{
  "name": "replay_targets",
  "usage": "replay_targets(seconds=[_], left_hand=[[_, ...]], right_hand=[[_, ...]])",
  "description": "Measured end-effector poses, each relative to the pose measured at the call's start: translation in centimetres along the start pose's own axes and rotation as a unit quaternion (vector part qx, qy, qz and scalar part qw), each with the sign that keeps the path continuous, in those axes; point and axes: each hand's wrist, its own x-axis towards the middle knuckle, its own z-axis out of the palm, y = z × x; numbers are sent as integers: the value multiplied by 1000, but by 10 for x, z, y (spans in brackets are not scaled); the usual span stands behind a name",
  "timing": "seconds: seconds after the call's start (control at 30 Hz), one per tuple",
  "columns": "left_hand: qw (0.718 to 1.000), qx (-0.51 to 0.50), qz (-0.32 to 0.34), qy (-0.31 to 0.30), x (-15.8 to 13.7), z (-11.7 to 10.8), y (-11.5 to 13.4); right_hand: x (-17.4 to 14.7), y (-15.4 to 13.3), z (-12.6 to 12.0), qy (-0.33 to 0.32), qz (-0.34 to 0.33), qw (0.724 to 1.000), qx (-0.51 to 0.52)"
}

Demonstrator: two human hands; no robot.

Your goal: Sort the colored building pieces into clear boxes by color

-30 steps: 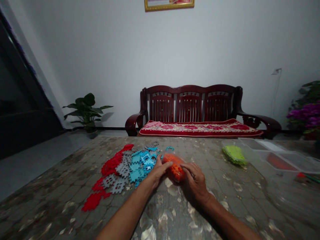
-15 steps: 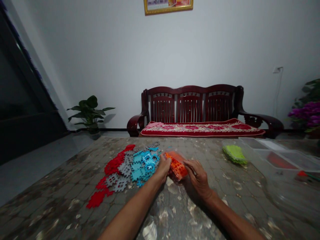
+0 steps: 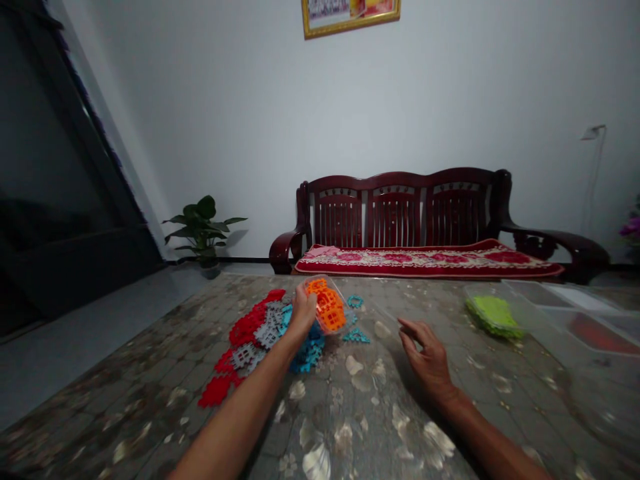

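My left hand is closed on the left side of a clear plastic box, which is tilted above the heap. Orange openwork building pieces lie inside it. Between thumb and fingers, my right hand pinches a thin clear lid, seen only as a faint edge. Under the box and my left forearm spread blue pieces, partly hidden. Grey pieces and red pieces lie to their left. A blue ring-shaped piece and a blue triangular piece sit right of the box.
On the right stands a clear box of lime-green pieces. Beside it is a large clear divided container with something red inside. A patterned cover lies over the table. Behind it are a wooden bench and a potted plant.
The orange box has come open and moved left over the blue pieces in my left hand. My right hand has drawn away to the right with the lid. The view has turned slightly left.
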Motion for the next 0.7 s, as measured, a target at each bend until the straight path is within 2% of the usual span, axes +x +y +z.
replay_targets(seconds=[0.17,0.27,0.4,0.6,0.7], left_hand=[[982,179,14,61,28,-61,9],[959,273,43,69,30,-81,13],[925,364,91,60,26,-81,18],[883,438,162,43,15,-64,26],[832,499,240,29,5,-54,24]], right_hand=[[-4,1,5,0,52,998,22],[-2,2,8,9,89,996,32],[-3,3,10,7,109,993,41],[-4,1,9,10,116,992,42],[-5,1,8,15,117,992,44]])
